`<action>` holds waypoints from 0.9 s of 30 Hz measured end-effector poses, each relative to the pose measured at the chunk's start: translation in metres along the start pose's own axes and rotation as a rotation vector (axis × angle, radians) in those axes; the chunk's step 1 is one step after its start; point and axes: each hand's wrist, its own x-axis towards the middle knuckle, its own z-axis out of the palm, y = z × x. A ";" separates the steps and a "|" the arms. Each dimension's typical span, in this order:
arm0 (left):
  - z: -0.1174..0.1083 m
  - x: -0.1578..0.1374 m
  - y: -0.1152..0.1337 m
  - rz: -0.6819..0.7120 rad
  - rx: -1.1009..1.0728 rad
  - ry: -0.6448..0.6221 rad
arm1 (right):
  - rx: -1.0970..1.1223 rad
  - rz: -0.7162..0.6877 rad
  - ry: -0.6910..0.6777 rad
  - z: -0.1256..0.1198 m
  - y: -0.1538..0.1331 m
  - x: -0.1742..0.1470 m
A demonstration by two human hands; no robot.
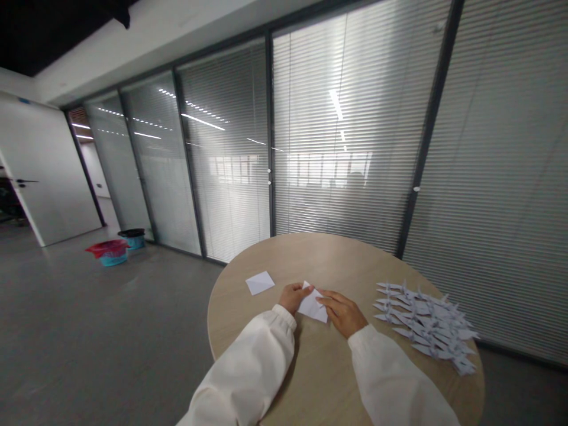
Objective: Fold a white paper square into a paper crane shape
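Observation:
Over the middle of the round table, a partly folded sheet of white paper (313, 309) is between my two hands. My left hand (293, 296) grips its left edge, the thumb lying on top. From the right, my right hand (345, 313) holds the paper's other side, fingers together along the edge. To the left of my left hand lies a flat white square of paper (260, 283) with a diagonal crease. Right of my right hand, several folded white paper cranes (421, 322) stand crowded in rows.
The round wooden table (319, 251) stands near a glass wall with blinds (337, 195). On the floor at left are a blue bin with a red bag (110, 254) and another with a black bag (133, 236). A white door (53, 171) stands ajar beyond.

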 end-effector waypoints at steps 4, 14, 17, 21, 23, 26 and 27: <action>0.000 -0.001 0.002 0.085 0.064 0.003 | 0.171 0.116 0.055 0.002 -0.004 0.002; 0.014 -0.014 0.007 0.160 0.184 -0.087 | 0.700 0.603 -0.023 0.017 0.011 0.000; 0.014 -0.014 0.005 0.176 0.203 -0.085 | 0.701 0.616 -0.007 0.018 0.013 0.000; 0.015 -0.013 0.003 0.189 0.218 -0.061 | 0.698 0.634 0.007 0.019 0.014 -0.001; 0.016 -0.014 0.004 0.188 0.231 -0.031 | 0.685 0.645 -0.001 0.018 0.013 -0.002; 0.018 -0.015 0.005 0.192 0.247 0.006 | 0.664 0.649 -0.001 0.018 0.012 -0.002; 0.018 -0.015 0.006 0.192 0.244 0.011 | 0.665 0.645 0.002 0.018 0.011 -0.002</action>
